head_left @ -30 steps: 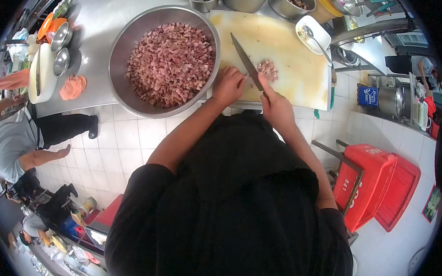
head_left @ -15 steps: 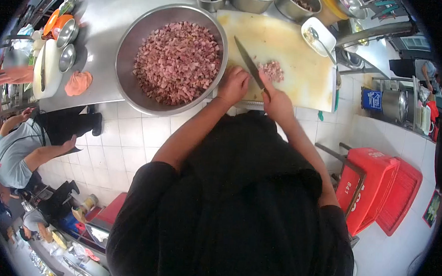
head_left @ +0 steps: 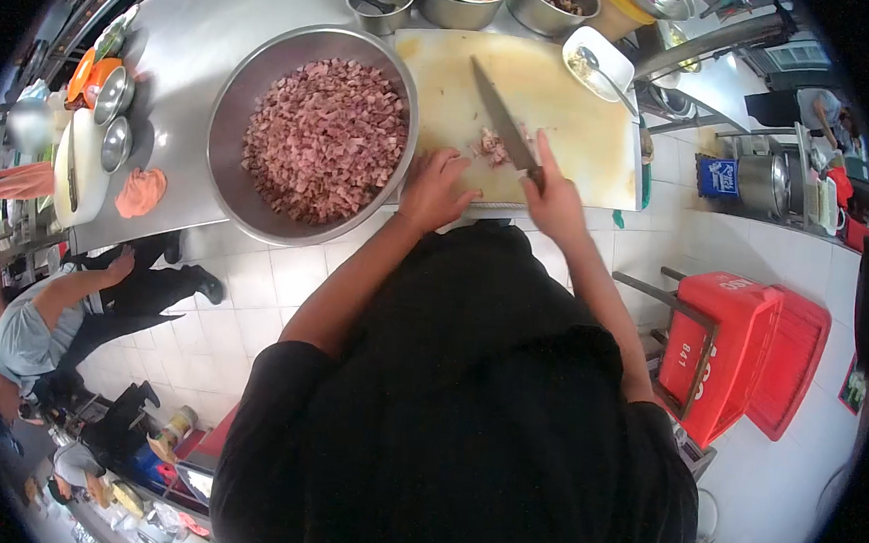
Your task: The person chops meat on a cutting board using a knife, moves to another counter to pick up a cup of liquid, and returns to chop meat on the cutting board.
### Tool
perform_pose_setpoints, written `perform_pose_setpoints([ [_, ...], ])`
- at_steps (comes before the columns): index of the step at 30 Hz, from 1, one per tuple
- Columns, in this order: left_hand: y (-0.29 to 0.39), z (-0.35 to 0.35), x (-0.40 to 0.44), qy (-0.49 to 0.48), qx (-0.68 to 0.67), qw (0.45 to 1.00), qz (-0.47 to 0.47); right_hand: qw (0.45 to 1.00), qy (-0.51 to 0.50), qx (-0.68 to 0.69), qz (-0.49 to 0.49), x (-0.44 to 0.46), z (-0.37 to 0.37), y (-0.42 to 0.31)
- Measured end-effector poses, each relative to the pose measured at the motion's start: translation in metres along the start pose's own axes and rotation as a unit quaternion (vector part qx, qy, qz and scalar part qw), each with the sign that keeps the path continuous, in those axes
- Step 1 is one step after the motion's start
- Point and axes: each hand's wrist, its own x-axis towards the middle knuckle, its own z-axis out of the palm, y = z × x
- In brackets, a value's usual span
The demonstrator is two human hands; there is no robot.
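My right hand (head_left: 556, 201) grips a kitchen knife (head_left: 504, 123) by its dark handle, index finger stretched out. The blade points away to the upper left over the cutting board (head_left: 598, 157). A small heap of diced meat (head_left: 492, 147) lies against the blade's left side, with a few bits to its right. At the board's near left edge is my left hand (head_left: 439, 193), its fingers apart and nothing in them. Just left of it stands a large steel bowl (head_left: 238, 178) holding a big mound of diced pinkish meat (head_left: 329, 133).
Steel pots (head_left: 458, 12) and a white dish (head_left: 598, 64) with a spoon line the board's far side. Leftward on the steel table are an orange cloth (head_left: 141, 193), small bowls (head_left: 115, 145) and another knife (head_left: 72, 169). A red bin (head_left: 720, 355) stands at right; co-workers (head_left: 38, 329) at left.
The knife has crossed the meat heap, which now lies left of the blade instead of right. My left hand's curled fingers have spread apart. The view has shifted slightly.
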Motion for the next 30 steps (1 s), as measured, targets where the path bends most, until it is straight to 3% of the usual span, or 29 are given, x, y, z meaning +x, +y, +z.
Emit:
perform_pose_setpoints([
  [4,0.010,0.003,0.003,-0.037,0.046,0.998,0.012,0.990,0.064,-0.120,0.025,0.003,-0.031,0.053],
  [7,0.011,0.005,0.011,-0.042,0.057,0.997,0.008,0.978,0.055,-0.197,0.039,-0.001,-0.023,0.067],
  [10,0.012,0.006,0.019,-0.044,0.062,0.997,-0.020,0.984,-0.016,-0.169,0.046,-0.013,-0.007,0.037],
  [15,0.005,0.017,0.028,-0.005,0.070,0.996,-0.062,0.993,0.001,-0.117,0.004,-0.002,-0.022,0.018],
  [18,0.002,0.018,0.031,0.006,0.046,0.996,-0.075,0.979,0.013,-0.201,-0.026,0.032,-0.037,0.039],
  [24,-0.010,0.023,0.035,0.079,-0.011,0.993,-0.083,0.943,-0.096,-0.306,-0.093,0.046,-0.050,0.020],
  [27,-0.017,0.022,0.045,0.110,-0.016,0.990,-0.090,0.956,-0.106,-0.231,-0.143,0.019,-0.059,0.018],
  [29,-0.028,0.026,0.055,0.154,-0.031,0.985,-0.065,0.984,-0.043,-0.091,-0.150,-0.003,-0.050,0.046],
  [30,-0.027,0.024,0.057,0.142,-0.033,0.988,-0.057,0.995,-0.039,-0.005,-0.090,-0.016,-0.050,0.052],
])
